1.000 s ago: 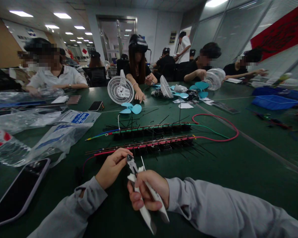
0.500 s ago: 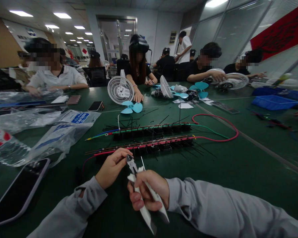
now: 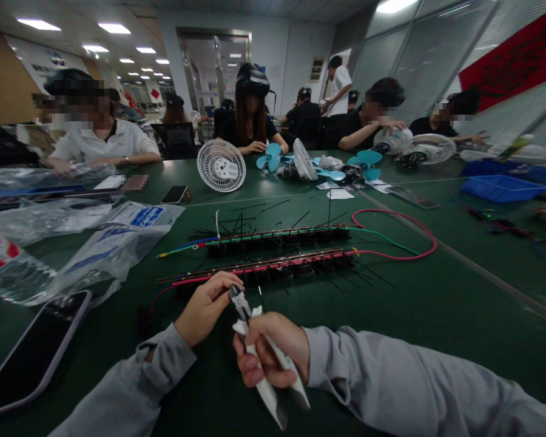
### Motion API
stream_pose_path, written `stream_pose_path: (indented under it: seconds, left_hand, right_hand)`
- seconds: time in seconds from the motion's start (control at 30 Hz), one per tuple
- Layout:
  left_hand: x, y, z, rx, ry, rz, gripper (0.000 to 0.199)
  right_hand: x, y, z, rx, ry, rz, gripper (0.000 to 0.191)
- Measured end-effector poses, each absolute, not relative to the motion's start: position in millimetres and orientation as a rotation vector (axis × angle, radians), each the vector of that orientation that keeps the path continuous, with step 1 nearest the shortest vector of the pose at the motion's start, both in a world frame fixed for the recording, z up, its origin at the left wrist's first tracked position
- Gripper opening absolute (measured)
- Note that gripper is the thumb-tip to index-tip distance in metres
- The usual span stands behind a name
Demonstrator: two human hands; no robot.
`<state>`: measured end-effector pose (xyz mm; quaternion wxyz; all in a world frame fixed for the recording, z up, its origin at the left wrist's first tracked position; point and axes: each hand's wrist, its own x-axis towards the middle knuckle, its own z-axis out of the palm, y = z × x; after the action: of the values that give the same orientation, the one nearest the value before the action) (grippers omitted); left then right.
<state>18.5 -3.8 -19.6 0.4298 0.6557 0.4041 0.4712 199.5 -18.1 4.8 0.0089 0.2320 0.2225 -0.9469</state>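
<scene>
My right hand (image 3: 273, 349) is wrapped round diagonal cutters (image 3: 259, 358) with white handles, their jaws pointing up and away from me. Just left of the jaws is my left hand (image 3: 208, 306), its thumb and fingertips pinched together close to the cutter tip; whatever lies between them is too small to make out. Beyond both hands runs the nearer wire bundle (image 3: 273, 265), with a thick red wire and many black cable-tie tails sticking out. A second bundle (image 3: 277, 233) with green and blue wires lies parallel behind it.
On the left lie a phone (image 3: 36, 352), clear plastic bags (image 3: 118, 237) and a water bottle (image 3: 16, 276). Across the table, co-workers sit among a white fan grille (image 3: 221, 165), a light-blue fan blade (image 3: 272, 158) and other fan parts. Blue trays (image 3: 505, 188) stand at right.
The cutters have shifted very slightly left; my left hand looks still. Across the table, a co-worker has moved a light-blue fan blade back and to the right, raising it off the tabletop.
</scene>
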Motion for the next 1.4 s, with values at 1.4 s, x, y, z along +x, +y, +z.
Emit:
stream_pose_path:
  seconds: [1.4]
  left_hand:
    - [21.2,-5.5,-15.9,1.611,1.038,1.152,0.015]
  right_hand:
    - [196.8,-18.8,-17.9,0.651,0.852,-3.102,0.044]
